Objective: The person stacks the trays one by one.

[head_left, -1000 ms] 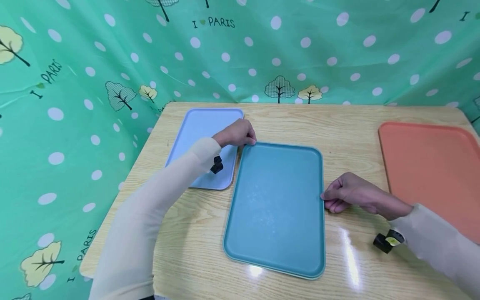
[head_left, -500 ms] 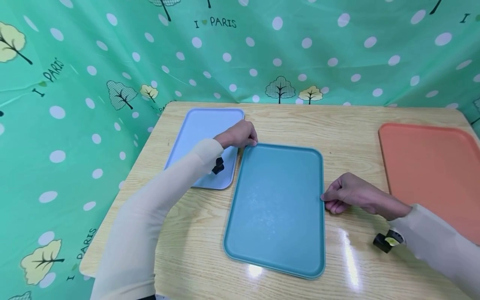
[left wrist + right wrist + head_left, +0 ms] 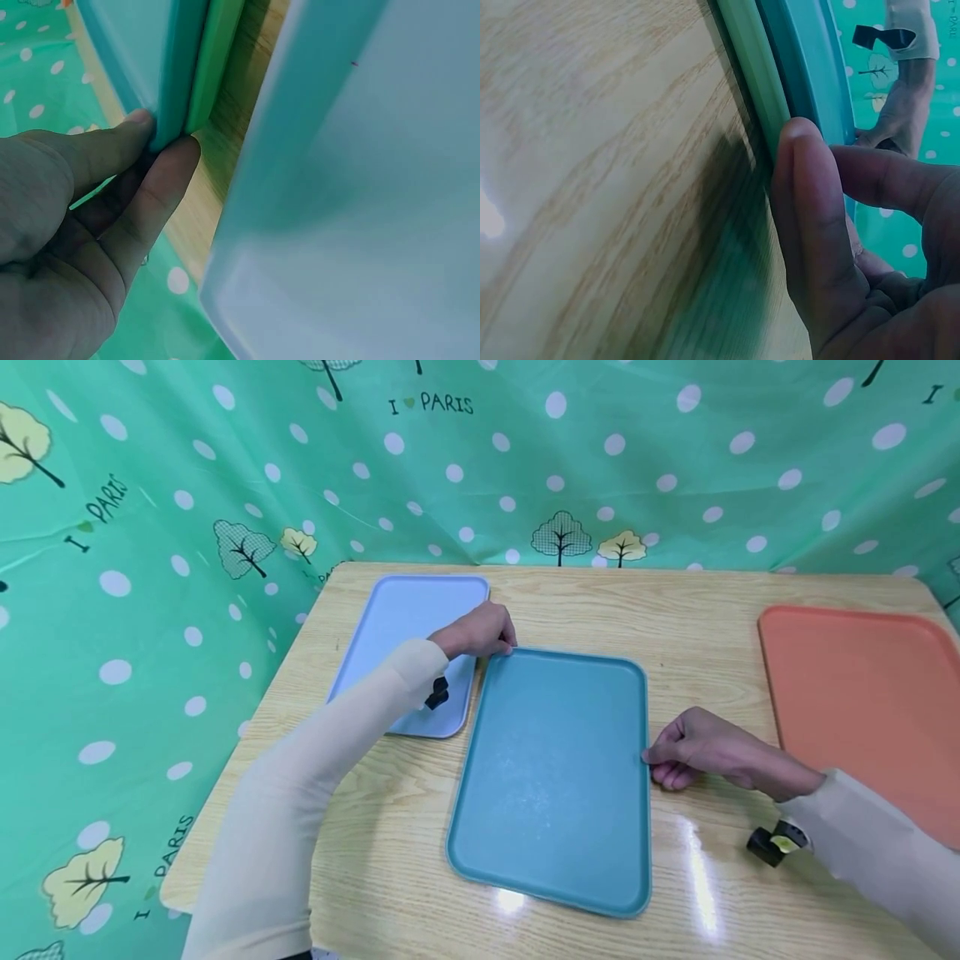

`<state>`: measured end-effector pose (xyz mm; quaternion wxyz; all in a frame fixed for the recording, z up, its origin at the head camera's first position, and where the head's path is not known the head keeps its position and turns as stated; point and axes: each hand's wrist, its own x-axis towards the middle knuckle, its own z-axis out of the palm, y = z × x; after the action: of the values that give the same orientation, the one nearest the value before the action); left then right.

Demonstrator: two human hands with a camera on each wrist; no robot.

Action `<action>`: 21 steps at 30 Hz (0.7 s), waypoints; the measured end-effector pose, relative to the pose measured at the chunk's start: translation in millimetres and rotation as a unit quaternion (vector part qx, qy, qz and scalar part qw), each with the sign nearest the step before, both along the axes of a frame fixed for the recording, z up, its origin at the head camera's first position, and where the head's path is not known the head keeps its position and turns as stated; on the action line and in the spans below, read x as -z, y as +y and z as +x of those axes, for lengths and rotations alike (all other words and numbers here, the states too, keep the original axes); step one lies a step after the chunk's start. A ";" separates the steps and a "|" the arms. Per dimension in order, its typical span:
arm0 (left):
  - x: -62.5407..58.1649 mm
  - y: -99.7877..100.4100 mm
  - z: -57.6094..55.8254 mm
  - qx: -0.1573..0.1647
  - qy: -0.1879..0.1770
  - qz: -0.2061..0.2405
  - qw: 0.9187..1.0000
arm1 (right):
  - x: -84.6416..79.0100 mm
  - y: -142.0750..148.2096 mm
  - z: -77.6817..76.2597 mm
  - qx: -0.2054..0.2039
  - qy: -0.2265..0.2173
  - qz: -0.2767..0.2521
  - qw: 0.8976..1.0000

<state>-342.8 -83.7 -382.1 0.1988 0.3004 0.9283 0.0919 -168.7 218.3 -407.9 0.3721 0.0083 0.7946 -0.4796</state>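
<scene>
A teal tray (image 3: pixel 558 777) lies at the middle of the table, directly on top of a light green tray (image 3: pixel 754 67) whose edge shows in both wrist views. My left hand (image 3: pixel 480 628) pinches the teal tray's far-left corner between thumb and fingers; in the left wrist view, a fingertip also meets the end of the green tray's edge. On the right side, my right hand (image 3: pixel 697 746) holds the teal tray's long edge, thumb on the rim and fingers against the stacked edges. Most of the green tray is hidden beneath the teal one.
A lavender-blue tray (image 3: pixel 420 610) lies at the left, partly under my left forearm. To the right is an orange tray (image 3: pixel 862 693), beyond my right hand. A green patterned curtain (image 3: pixel 480 460) hangs behind the wooden table (image 3: pixel 375 860).
The teal tray's far edge and my left hand have shifted very slightly toward me. My right hand stays at nearly the same spot on the edge.
</scene>
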 end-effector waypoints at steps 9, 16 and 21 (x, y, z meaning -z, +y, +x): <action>2.8 0.0 -0.2 0.004 0.009 0.003 1.000 | 1.2 -0.7 0.7 0.005 -0.003 0.003 1.000; 3.7 0.0 -0.5 0.001 0.008 0.002 1.000 | 1.4 -1.4 1.0 0.010 -0.005 0.006 1.000; 3.3 -0.6 -0.4 0.004 0.009 0.002 1.000 | 1.3 -2.1 1.1 0.011 -0.003 0.009 1.000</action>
<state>-343.2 -84.3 -385.4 0.1900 0.3053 0.9288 0.0900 -167.6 216.2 -409.2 0.3694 0.0218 0.7976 -0.4763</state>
